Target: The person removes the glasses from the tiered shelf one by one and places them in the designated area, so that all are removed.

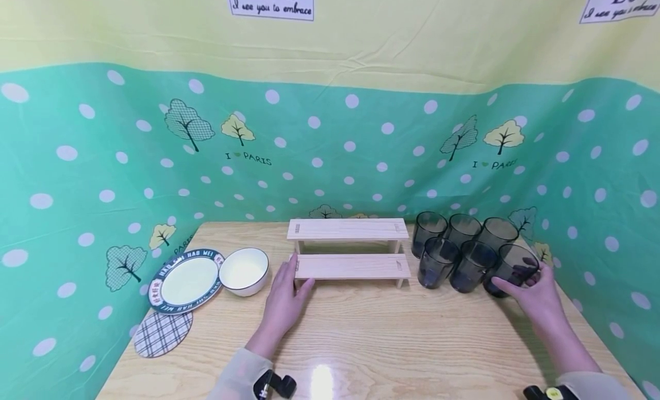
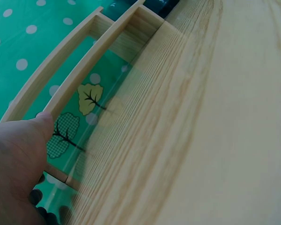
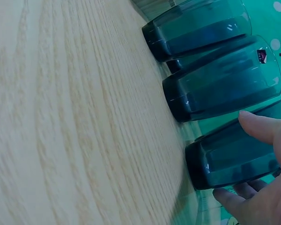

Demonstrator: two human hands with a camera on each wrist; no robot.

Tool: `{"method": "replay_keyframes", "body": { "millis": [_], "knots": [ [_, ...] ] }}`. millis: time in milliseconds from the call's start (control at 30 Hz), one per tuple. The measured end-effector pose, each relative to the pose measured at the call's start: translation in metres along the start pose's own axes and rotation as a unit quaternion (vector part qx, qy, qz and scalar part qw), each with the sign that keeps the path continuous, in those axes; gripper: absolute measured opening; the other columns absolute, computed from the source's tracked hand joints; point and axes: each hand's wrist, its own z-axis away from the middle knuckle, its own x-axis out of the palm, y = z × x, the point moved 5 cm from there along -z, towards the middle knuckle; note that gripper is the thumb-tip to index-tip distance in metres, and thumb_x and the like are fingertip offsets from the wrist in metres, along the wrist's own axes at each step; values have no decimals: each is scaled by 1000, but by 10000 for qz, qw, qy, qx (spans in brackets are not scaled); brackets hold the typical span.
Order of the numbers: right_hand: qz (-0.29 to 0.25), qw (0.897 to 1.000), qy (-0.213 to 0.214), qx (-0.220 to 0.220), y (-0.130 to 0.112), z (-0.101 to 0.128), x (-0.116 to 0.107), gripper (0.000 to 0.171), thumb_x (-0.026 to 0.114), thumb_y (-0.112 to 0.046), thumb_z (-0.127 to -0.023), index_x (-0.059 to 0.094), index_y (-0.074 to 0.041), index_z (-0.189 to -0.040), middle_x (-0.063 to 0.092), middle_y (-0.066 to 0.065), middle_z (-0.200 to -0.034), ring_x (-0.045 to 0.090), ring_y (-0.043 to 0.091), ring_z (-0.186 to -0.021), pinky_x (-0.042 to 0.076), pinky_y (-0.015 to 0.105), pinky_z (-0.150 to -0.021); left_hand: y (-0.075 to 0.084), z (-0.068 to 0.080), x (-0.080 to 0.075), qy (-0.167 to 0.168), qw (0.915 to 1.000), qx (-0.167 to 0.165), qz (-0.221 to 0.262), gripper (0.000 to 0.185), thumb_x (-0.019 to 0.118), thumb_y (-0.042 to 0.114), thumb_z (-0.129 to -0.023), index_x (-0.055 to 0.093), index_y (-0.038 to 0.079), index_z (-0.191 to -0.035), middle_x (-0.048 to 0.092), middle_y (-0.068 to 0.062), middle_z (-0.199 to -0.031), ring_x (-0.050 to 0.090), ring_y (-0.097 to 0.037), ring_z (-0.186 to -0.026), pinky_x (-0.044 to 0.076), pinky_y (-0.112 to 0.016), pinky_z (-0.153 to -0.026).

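A two-tier wooden stand (image 1: 353, 266) stands at the back middle of the table. My left hand (image 1: 285, 294) grips the left end of its lower tier, thumb at the front edge; in the left wrist view some fingertips (image 2: 36, 197) show below the thumb. Dark tinted glasses stand upright in two rows to the right of the stand. My right hand (image 1: 538, 297) holds the front-right glass (image 1: 515, 265), thumb on its near left side and fingers on its right. In the right wrist view, this glass (image 3: 234, 152) stands beside another front glass (image 3: 222, 79).
On the left, an oval plate (image 1: 185, 281) with a dark patterned rim lies beside a white bowl (image 1: 244, 271). A checked round mat (image 1: 162, 333) sits partly under the plate. Green dotted cloth (image 1: 350, 153) hangs behind and along both sides of the wooden table (image 1: 402, 342).
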Motion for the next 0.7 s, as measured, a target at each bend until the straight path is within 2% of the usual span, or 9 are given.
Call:
{"method": "replay_keyframes", "body": {
  "millis": [133,200,300,400,467,567,667,700],
  "knots": [
    [12,10000,-88,-8,-3,2,-2,120,86,-42,-99,2,-3,-175,38,24,-162,36,48,-150,43,5,-81,0,0,0,-8,10000,-6,17,85,69,40,-111,24,9,-176,34,-29,-173,26,-48,-163,28,-69,-128],
    [11,9999,-161,13,-4,3,-4,122,86,-43,-99,-1,-4,-176,29,30,-170,31,50,-155,48,8,-89,0,1,0,-13,10000,-28,5,85,69,40,-111,24,9,-177,33,-30,-174,25,-49,-163,28,-70,-127],
    [71,9996,-248,76,-6,4,-7,125,85,-44,-99,-6,-4,-176,18,34,-176,25,54,-159,49,23,-114,0,1,0,-7,10000,-20,-4,86,69,40,-111,23,9,-177,33,-30,-174,25,-49,-163,29,-71,-127],
    [131,9995,-254,100,-7,6,-9,127,85,-44,-99,-8,-4,-175,16,36,-176,23,55,-160,38,42,-128,0,1,0,14,10000,18,6,86,70,39,-111,24,8,-176,35,-28,-173,27,-49,-163,29,-70,-127],
    [134,9996,-231,93,-8,7,-10,125,85,-43,-100,-7,-3,-175,17,35,-176,24,55,-159,33,45,-131,0,1,0,8,10000,28,13,86,70,39,-111,23,9,-177,36,-27,-173,27,-48,-163,29,-69,-128],
    [198,9995,-211,100,-8,9,-12,125,84,-43,-100,-6,-3,-175,18,36,-176,24,55,-159,35,41,-130,0,1,0,9,10000,34,29,86,69,40,-111,23,9,-177,37,-26,-173,27,-47,-163,28,-68,-128],
    [248,9994,-213,110,-9,9,-14,124,84,-44,-100,-6,-3,-175,18,36,-176,26,55,-159,41,37,-125,-1,1,0,16,10000,40,29,86,69,40,-111,24,9,-177,36,-27,-173,26,-48,-163,28,-68,-128],
    [273,9993,-213,106,-9,9,-14,125,84,-44,-100,-6,-3,-175,18,36,-176,26,56,-158,44,32,-122,-1,1,0,19,10000,37,26,86,69,41,-111,24,9,-177,35,-28,-173,26,-49,-163,28,-69,-128]
  ]
}}
